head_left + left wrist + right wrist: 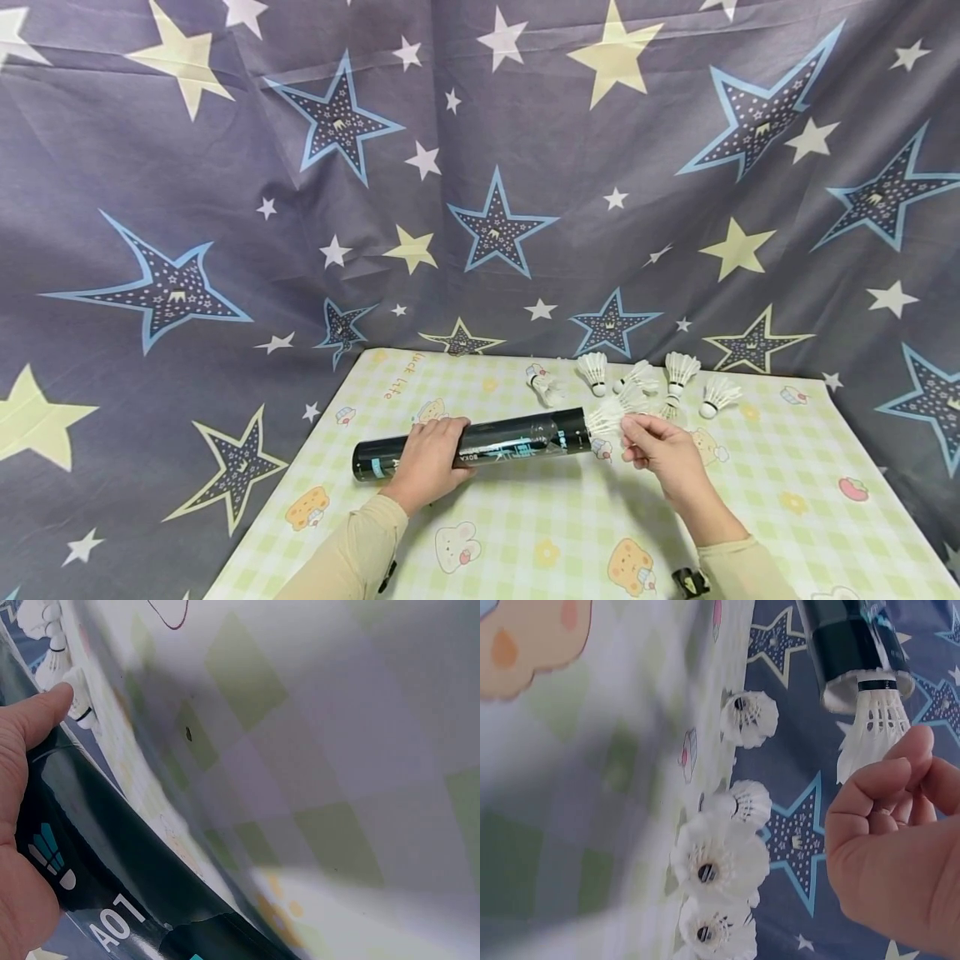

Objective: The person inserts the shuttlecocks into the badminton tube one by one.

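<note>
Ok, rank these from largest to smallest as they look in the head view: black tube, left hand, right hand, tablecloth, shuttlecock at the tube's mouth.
1. Tablecloth
2. Black tube
3. Left hand and right hand, too alike to rank
4. Shuttlecock at the tube's mouth, partly hidden

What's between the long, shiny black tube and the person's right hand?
A white feather shuttlecock, seen in the right wrist view: its black-banded end is at the mouth of the black tube, its feathers pinched by the right hand.
</note>
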A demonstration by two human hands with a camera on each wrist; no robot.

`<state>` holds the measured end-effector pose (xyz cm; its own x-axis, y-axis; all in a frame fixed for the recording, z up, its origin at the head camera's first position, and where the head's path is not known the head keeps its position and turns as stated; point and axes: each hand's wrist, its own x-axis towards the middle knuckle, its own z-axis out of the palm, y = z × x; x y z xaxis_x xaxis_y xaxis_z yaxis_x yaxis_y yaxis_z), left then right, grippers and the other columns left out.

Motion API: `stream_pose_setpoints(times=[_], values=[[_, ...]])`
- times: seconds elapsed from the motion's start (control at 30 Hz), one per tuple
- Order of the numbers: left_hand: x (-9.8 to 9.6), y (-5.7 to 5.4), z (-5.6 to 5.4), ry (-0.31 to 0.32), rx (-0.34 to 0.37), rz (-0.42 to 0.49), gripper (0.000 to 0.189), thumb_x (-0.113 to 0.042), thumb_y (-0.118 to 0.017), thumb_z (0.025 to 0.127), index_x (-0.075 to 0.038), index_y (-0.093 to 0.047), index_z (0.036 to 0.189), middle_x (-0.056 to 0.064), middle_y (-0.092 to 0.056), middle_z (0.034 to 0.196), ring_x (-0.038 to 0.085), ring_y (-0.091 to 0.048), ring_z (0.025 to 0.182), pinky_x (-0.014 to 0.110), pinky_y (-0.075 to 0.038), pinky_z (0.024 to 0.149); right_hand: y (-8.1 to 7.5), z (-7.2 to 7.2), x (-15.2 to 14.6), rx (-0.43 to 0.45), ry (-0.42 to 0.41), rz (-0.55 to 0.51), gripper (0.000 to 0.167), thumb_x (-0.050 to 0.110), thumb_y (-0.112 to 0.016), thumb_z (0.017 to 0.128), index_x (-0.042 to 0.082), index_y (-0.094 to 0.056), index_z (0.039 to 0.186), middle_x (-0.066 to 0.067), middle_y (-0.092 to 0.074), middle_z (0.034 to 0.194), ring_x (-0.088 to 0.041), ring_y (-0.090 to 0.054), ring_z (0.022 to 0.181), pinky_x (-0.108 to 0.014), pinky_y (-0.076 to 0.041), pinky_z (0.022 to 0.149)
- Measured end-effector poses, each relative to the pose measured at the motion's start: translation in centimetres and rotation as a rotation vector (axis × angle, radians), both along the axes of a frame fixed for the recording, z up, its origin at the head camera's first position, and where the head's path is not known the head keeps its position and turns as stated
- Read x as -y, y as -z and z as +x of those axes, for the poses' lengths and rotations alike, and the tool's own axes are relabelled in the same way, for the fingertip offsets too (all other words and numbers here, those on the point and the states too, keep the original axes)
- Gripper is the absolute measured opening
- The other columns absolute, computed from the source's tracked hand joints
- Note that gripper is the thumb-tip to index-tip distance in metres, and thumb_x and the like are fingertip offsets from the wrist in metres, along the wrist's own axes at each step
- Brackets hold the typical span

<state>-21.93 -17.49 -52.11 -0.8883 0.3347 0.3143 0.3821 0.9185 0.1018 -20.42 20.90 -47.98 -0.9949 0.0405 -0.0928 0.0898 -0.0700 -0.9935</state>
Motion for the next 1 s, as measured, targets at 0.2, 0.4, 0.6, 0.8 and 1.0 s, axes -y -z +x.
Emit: stream_pose_setpoints(times=[0.2,0.4,0.6,0.8,1.0], values=[[-0.4,-0.1,0.0,0.005,0.012,0.036,0.083,-0.045,-0.096,0.078,-0.014,-0.058,0.145,0.009,-0.071,0.134,0.032,-0.067,0.122,0.055,-0.051,0.103,0.1,0.4,1.3,0.007,-0.042,-0.019,0.008,0.016,-0.07,0.104,0.014,-0.078,0.103,0.006,-0.068,0.075,-0.007,-0.067,0.063,-0.021,-0.054,0.062],[-0.6,-0.4,0.0,-0.002,0.009,0.034,0.083,-0.047,-0.095,0.079,-0.014,-0.058,0.146,0.008,-0.072,0.134,0.031,-0.067,0.121,0.054,-0.051,0.103,0.1,0.7,2.0,0.014,-0.113,-0.02,0.01,0.018,-0.069,0.105,0.015,-0.078,0.103,0.006,-0.069,0.076,-0.008,-0.068,0.065,-0.022,-0.055,0.063],[-0.7,-0.5,0.0,-0.002,0.027,0.033,0.083,-0.046,-0.094,0.08,-0.014,-0.057,0.148,0.008,-0.071,0.135,0.03,-0.066,0.121,0.054,-0.05,0.105,0.2,0.8,2.3,0.024,-0.159,-0.011,0.014,0.017,-0.068,0.106,0.011,-0.078,0.112,0.005,-0.069,0.078,-0.008,-0.068,0.066,-0.022,-0.056,0.064],[-0.8,-0.6,0.1,0.002,0.033,0.037,0.084,-0.046,-0.094,0.081,-0.014,-0.057,0.148,0.008,-0.07,0.136,0.03,-0.066,0.121,0.054,-0.049,0.105,0.3,0.8,2.4,0.052,-0.173,-0.004,0.017,0.017,-0.069,0.105,0.008,-0.077,0.117,0.006,-0.07,0.079,-0.009,-0.069,0.066,-0.023,-0.056,0.065],[-0.7,-0.5,0.1,0.005,0.036,0.052,0.083,-0.044,-0.094,0.081,-0.014,-0.057,0.149,0.008,-0.07,0.137,0.03,-0.066,0.122,0.055,-0.049,0.106,0.4,0.8,2.5,0.053,-0.187,-0.001,0.022,0.017,-0.068,0.106,0.004,-0.075,0.123,0.006,-0.07,0.079,-0.008,-0.069,0.066,-0.023,-0.056,0.065]])
